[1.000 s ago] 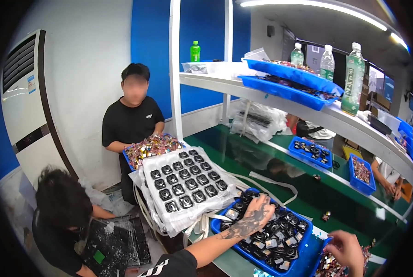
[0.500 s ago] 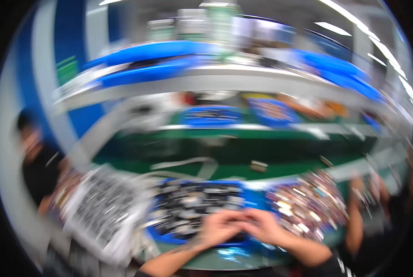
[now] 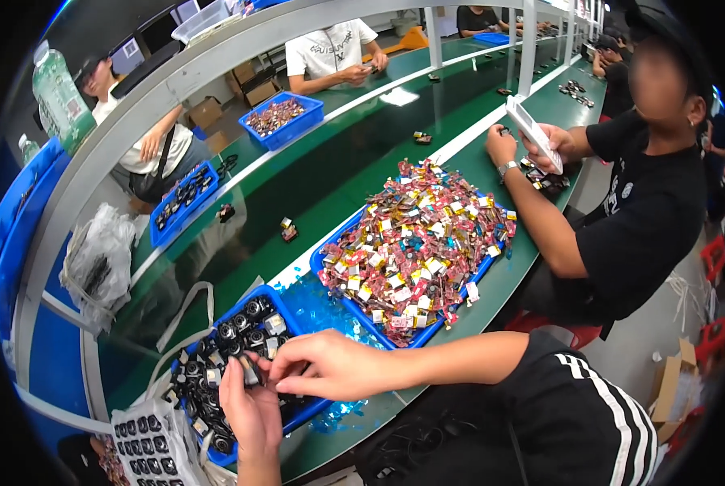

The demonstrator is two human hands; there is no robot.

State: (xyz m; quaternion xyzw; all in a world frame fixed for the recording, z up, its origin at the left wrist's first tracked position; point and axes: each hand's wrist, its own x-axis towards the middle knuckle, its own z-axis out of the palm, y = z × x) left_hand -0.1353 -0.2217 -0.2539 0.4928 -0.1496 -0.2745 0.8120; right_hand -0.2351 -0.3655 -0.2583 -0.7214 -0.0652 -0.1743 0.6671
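Note:
My left hand (image 3: 251,415) is closed around a small dark part with a pale face (image 3: 250,372), held up between thumb and fingers. Against its right side, my right hand (image 3: 324,362) has its fingers bent in a pinch; what lies between its fingertips is hidden. Both hands are above a blue tray (image 3: 304,416) of black parts with round, lens-like faces, some bearing pale squares. To the right, a second blue tray (image 3: 320,267) is heaped with small pink, yellow and white pieces. Blue film scraps (image 3: 330,312) lie between the two trays.
A green conveyor belt (image 3: 354,174) carries a few small parts beyond the trays. At right, a co-worker (image 3: 654,211) holds a white device (image 3: 533,134). A white metal frame (image 3: 71,178) arches over the left, near a plastic bag (image 3: 103,259). A sheet of black parts (image 3: 146,445) sits lower left.
The view has swung to the right and sharpened from a blur, bringing the co-worker at right into full sight. My hands stay close together over the black parts.

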